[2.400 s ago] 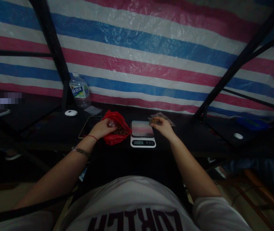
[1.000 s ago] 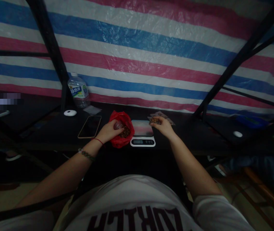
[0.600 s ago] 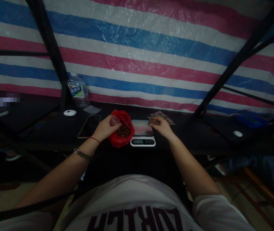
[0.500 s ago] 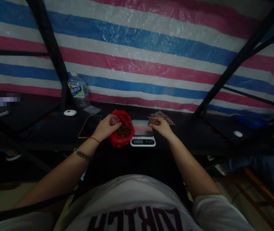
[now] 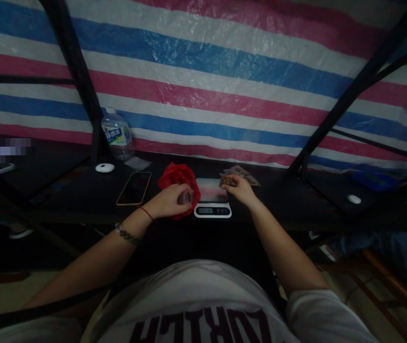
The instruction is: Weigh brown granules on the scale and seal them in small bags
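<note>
My left hand [image 5: 172, 200] is closed on a small clear cup [image 5: 185, 196], held over the mouth of a red plastic bag [image 5: 177, 174]. The hand and cup now hide the brown loose bits inside the bag. My right hand [image 5: 241, 188] pinches a small clear packet [image 5: 228, 181] with brown pieces in it, at the right edge of a digital scale [image 5: 212, 209]. The scale's lit display faces me, its digits too small to read. Just behind my right hand lie several flat clear packets [image 5: 242, 172] of brownish pieces.
A phone [image 5: 134, 188] lies left of the bag, near flat clear bags [image 5: 138, 163]. Behind stand a large clear bottle [image 5: 117, 136] and a white oval object [image 5: 105, 167]. Black metal posts [image 5: 80, 71] frame the black table, with a striped sheet [image 5: 203, 95] at the back.
My left hand has moved right and slightly toward me with the cup, from the bag's left rim to over its opening. My right hand has hardly moved.
</note>
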Tool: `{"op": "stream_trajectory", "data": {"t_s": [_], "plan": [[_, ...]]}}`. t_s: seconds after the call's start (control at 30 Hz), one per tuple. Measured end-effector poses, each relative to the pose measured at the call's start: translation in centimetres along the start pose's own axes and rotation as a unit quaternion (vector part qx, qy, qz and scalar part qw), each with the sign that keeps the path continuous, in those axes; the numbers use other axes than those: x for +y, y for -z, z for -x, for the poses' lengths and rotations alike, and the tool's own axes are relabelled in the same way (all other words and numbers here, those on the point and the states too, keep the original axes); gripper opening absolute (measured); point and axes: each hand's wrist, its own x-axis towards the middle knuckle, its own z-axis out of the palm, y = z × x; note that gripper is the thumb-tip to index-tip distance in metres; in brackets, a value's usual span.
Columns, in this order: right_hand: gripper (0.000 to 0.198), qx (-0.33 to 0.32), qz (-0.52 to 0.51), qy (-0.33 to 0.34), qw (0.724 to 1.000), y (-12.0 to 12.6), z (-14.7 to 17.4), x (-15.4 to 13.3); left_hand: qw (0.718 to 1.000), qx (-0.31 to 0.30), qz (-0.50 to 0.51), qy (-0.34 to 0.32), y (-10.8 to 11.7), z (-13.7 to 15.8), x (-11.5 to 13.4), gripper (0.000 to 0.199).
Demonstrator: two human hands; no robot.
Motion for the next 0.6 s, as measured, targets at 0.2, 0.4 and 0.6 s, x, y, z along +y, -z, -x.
{"op": "stream_trajectory", "data": {"t_s": [0.2,0.4,0.6], "plan": [[0.042,-0.002,0.001,-0.006,1.0,0.1,0.1,-0.2,0.998,-0.052,-0.018,-0.017,-1.0,0.0,0.8,0.03],[0.042,-0.004,-0.01,-0.009,1.0,0.1,0.1,-0.2,0.999,-0.041,-0.006,0.009,-1.1,-0.1,1.2,0.028],[0.038,-0.007,-0.008,0.001,1.0,0.0,0.2,-0.4,0.999,-0.027,0.038,0.021,-1.0,0.1,1.6,0.03]]}}
